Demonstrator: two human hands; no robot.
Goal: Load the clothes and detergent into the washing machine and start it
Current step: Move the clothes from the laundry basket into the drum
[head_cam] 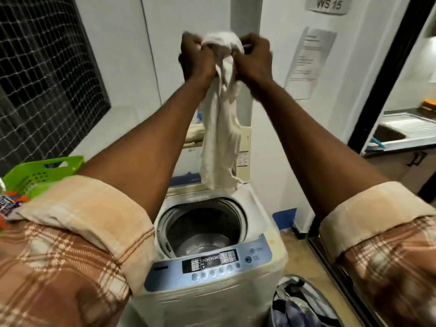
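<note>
The person is holding a pale cloth (220,128) up high above the open washing machine (212,232), with both arms stretched forward. The left hand (198,59) is curling its fingers round one side of the cloth's bunched top edge, and the right hand (253,59) is gripping the other side, so each grip is closed tight on fabric. The rest of the cloth is hanging down in a loose twisted strip, its lower end dangling just over the back rim of the drum (203,230), which looks nearly empty. The lid (188,166) is standing raised behind it. To do this step well, the person is probably best off bringing the cloth forward until it hangs over the middle of the drum, lowering it so the tail goes in first, then letting go with both hands so nothing is draping over the rim. More clothes are waiting in a bag (299,305) on the floor at the right, and a green basket (44,171) is sitting to the left.
</note>
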